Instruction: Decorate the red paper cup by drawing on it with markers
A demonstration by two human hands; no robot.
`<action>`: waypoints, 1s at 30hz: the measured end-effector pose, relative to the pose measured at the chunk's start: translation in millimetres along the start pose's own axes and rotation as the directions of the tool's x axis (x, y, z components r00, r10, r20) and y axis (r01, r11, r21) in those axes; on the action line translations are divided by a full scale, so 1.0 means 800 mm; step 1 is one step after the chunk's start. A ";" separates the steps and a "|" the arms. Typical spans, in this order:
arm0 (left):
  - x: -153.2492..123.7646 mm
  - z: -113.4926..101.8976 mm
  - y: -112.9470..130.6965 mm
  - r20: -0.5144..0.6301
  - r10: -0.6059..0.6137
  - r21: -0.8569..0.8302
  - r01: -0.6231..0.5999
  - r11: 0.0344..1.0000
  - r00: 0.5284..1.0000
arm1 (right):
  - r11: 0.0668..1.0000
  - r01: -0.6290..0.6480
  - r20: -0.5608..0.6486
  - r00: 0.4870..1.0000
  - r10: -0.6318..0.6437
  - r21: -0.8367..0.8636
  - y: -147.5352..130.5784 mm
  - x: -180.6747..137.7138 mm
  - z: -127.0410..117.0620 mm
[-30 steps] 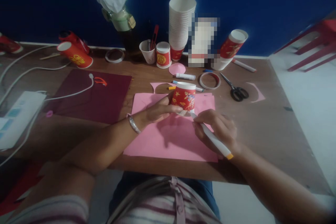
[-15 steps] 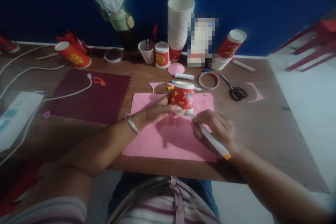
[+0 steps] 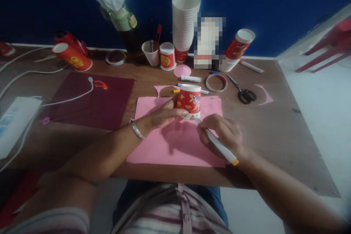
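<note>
My left hand is closed around the left side of a red paper cup with gold stars and a coloured figure, its white rim at the top. The thumb lies across the front near the base. In my right hand is a white marker with an orange end, gripped like a pen. Its tip is at the lower edge of the cup; whether it touches I cannot tell. Below both hands lie pink paper sheets on the wooden table.
Behind the cup lie more markers, a tape roll, and a pink paper cone. Black scissors are to the right. A tall cup stack stands by the wall. Dark red paper and a power strip are at left.
The whole view has shifted slightly, so things appear a little further left. Both hands keep their hold on the cup and marker, with hardly any movement between them.
</note>
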State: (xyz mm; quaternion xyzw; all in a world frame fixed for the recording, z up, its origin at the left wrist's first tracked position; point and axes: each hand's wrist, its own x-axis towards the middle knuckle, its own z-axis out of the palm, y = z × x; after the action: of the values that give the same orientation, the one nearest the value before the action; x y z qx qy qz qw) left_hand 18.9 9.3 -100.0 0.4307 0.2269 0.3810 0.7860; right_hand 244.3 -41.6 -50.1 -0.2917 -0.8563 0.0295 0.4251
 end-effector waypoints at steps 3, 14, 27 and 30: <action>0.000 0.001 0.000 -0.010 -0.009 0.013 0.009 1.000 1.000 | 1.000 -0.002 0.006 1.000 0.002 0.005 0.000 0.000 0.001; -0.001 0.001 0.004 -0.077 -0.006 -0.046 0.002 0.999 0.997 | 0.995 -0.102 -0.037 0.994 0.102 -0.007 0.014 -0.016 -0.005; -0.001 0.004 0.005 -0.065 0.015 -0.023 -0.017 1.000 0.998 | 0.981 -0.054 -0.006 0.999 0.054 -0.184 0.032 -0.010 0.011; -0.002 0.007 0.008 -0.058 0.040 0.014 -0.039 0.999 0.998 | 0.966 -0.020 -0.012 1.000 0.018 -0.256 0.033 -0.009 0.009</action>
State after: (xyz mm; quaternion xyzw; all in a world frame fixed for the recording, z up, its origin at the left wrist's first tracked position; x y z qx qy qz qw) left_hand 19.3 7.3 -91.7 0.4289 0.2434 0.4075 0.7686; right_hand 254.7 -21.9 -67.6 -0.3526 -0.8481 -0.0786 0.3877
